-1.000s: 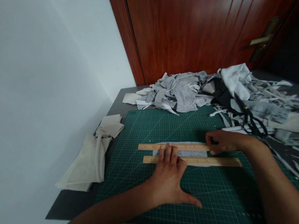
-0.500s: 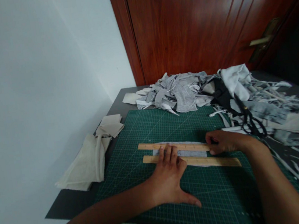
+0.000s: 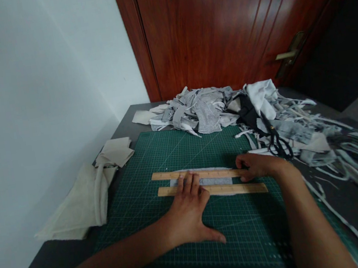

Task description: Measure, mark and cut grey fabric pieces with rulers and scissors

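Two wooden rulers lie roughly parallel across a piece of grey fabric [image 3: 217,181] on a green cutting mat [image 3: 174,150]. My left hand [image 3: 192,214] rests flat with its thumb spread out. Its fingers reach over the near ruler [image 3: 236,188] to the far ruler [image 3: 216,173], with the fabric strip between. At the right end of the far ruler, my right hand [image 3: 258,166] pinches with curled fingers. The fabric shows in the gap between the rulers and slightly beyond their outer edges.
Black-handled scissors [image 3: 276,140] lie on the scraps at right. A heap of grey and white fabric pieces [image 3: 207,110] spans the back. Folded cream cloth [image 3: 78,203] and stacked cream pieces [image 3: 116,151] lie at left, by a white wall. A wooden door [image 3: 204,28] stands behind.
The whole scene has shifted left in view as the camera turned a little to the right. Both hands and the rulers keep about the same positions on the mat.
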A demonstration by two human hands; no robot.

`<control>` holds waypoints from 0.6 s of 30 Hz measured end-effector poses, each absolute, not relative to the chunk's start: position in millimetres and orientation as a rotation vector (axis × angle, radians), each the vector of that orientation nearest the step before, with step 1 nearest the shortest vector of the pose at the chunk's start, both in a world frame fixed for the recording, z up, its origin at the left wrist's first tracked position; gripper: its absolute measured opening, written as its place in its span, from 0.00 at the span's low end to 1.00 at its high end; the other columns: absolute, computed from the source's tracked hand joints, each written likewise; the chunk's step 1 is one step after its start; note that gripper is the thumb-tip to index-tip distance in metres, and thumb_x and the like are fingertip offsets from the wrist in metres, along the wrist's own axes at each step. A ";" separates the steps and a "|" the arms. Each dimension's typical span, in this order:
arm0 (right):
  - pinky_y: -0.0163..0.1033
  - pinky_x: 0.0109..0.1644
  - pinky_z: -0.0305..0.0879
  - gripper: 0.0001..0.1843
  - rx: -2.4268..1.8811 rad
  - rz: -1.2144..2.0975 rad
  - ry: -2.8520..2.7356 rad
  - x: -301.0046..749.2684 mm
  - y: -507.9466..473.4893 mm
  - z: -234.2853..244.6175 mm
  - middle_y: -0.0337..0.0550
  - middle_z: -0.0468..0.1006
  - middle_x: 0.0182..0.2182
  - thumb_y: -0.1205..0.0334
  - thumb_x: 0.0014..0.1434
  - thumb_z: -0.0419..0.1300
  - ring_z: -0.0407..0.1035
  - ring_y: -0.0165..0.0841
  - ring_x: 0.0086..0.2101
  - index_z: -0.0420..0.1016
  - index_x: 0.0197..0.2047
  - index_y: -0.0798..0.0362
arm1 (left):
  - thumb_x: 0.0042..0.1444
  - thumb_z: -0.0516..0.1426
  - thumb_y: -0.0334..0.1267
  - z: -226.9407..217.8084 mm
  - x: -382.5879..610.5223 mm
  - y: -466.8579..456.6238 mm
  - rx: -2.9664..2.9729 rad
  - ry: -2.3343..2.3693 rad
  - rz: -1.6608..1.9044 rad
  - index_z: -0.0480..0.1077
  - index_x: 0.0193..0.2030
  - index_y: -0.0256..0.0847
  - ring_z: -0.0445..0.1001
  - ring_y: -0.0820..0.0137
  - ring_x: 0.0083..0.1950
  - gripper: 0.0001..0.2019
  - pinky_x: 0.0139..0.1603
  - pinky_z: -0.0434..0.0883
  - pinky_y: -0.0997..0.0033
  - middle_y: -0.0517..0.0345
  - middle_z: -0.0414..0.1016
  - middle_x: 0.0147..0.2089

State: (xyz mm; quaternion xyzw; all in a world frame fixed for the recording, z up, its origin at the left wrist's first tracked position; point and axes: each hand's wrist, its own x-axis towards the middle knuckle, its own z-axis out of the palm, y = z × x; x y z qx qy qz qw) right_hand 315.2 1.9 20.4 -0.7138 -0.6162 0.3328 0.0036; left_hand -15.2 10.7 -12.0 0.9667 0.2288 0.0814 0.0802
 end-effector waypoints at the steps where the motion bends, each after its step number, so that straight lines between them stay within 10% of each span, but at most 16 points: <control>1: 0.37 0.35 0.58 0.18 -2.241 1.043 -1.926 314.8 2.0 20.9 0.39 0.77 0.37 0.63 0.45 0.71 0.72 0.40 0.39 0.73 0.40 0.49 | 0.43 0.57 0.82 -12.0 -15.1 10.9 2.892 0.682 0.249 0.66 0.64 0.35 0.43 0.33 0.80 0.55 0.78 0.41 0.31 0.30 0.53 0.78; 18: 0.36 0.34 0.56 0.14 -2.239 1.050 -1.932 315.3 3.1 25.2 0.39 0.76 0.36 0.63 0.47 0.72 0.70 0.38 0.37 0.74 0.37 0.49 | 0.43 0.55 0.83 -12.7 -15.6 11.9 2.891 0.684 0.232 0.66 0.64 0.33 0.41 0.32 0.80 0.56 0.78 0.42 0.30 0.28 0.51 0.78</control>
